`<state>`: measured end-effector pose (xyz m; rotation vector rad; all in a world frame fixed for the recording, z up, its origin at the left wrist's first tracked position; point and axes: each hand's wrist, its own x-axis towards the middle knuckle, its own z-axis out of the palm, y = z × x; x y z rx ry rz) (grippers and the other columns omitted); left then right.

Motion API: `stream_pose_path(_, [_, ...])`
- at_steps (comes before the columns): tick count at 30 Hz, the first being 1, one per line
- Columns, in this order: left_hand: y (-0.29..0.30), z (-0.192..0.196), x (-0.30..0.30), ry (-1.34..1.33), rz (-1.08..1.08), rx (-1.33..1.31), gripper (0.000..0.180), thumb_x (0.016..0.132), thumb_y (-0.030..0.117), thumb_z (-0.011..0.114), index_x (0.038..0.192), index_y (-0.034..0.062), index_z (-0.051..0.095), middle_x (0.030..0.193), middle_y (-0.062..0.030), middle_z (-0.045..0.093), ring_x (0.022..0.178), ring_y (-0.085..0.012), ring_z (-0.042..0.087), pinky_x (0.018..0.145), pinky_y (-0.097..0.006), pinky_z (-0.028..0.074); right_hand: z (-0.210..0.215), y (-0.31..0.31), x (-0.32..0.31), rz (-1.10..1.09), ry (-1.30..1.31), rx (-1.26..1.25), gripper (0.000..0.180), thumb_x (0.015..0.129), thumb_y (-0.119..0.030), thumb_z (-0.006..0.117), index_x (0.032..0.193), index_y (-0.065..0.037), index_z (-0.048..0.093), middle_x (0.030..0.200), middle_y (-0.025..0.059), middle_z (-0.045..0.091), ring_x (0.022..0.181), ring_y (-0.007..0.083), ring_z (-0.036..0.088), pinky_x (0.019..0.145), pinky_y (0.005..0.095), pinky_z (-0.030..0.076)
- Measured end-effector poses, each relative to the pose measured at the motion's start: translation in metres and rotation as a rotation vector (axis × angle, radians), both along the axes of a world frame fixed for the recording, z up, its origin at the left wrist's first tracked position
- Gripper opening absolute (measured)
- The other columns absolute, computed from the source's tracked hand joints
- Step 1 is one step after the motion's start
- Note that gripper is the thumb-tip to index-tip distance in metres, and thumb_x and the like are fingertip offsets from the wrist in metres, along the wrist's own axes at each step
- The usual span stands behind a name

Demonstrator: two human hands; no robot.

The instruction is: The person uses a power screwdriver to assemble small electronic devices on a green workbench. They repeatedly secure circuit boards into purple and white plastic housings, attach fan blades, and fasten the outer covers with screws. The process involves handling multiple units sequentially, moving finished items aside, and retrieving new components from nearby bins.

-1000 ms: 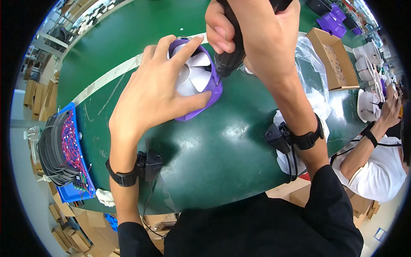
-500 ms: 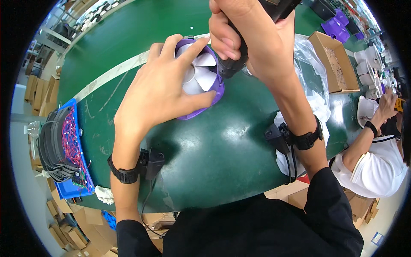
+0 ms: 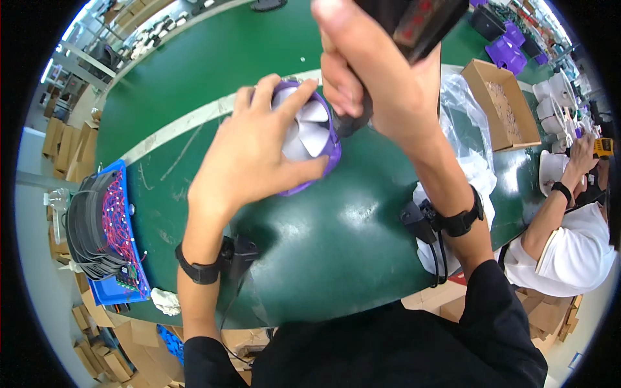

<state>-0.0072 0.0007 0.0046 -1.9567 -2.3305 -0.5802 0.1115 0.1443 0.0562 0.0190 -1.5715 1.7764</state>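
A purple fan housing (image 3: 333,153) with white blades (image 3: 312,139) rests on the green table. My left hand (image 3: 255,139) grips it from the left, fingers over the far rim and thumb across the near right rim. In my right hand (image 3: 394,97) is a black cordless drill (image 3: 420,26), fingers wrapped round its handle. The drill's front end points down beside the housing's right rim; its tip is hidden, so whether it touches cannot be told. Black straps with small dark devices sit on both my wrists.
A blue tray (image 3: 132,242) of grey cables and red wires lies left. Right are a clear plastic bag (image 3: 466,123) and an open cardboard box (image 3: 501,107). Farther right, a co-worker's hand (image 3: 582,155) holds a yellow tool (image 3: 603,148) near white housings (image 3: 553,168).
The whole scene has shifted slightly down in the picture. My right hand and the drill tilt a little differently. My left hand keeps its grip on the fan housing.
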Motion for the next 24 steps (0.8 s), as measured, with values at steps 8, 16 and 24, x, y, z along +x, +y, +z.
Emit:
stream_pose_path(8, [-0.004,-0.003,0.010,-0.096,0.101,-0.045,0.098,0.072,0.051,0.082,0.154,0.0142,0.044,0.148,-0.0303,0.039,0.129,-0.0530,0.045,0.094,-0.064,0.051,-0.016,-0.005,0.007,-0.037,-0.064,0.156,0.017,0.097,-0.011,0.070,0.093,-0.002,0.056,0.062,0.0028,0.055,0.046,0.0100,0.051,0.043,0.0264,0.041])
stream_pose_path(16, [-0.028,0.017,-0.020,-0.065,-0.091,-0.164,0.110,0.072,0.062,0.080,0.160,0.0137,0.034,0.156,-0.0308,0.035,0.146,-0.0523,0.032,0.116,-0.063,0.032,-0.006,0.000,-0.003,-0.110,-0.063,0.017,0.017,0.095,-0.014,0.075,0.089,-0.001,0.065,0.066,-0.0017,0.059,0.057,0.0045,0.053,0.051,0.0232,0.042])
stream_pose_path(24, [-0.023,0.009,-0.012,0.115,0.125,-0.029,0.102,0.074,0.066,0.078,0.155,0.0142,0.043,0.156,-0.0297,0.036,0.141,-0.0491,0.039,0.114,-0.066,0.033,0.003,0.011,0.011,-0.041,0.016,-0.016,0.022,0.100,-0.020,0.070,0.093,0.000,0.061,0.059,0.0019,0.055,0.046,0.0090,0.052,0.044,0.0260,0.043])
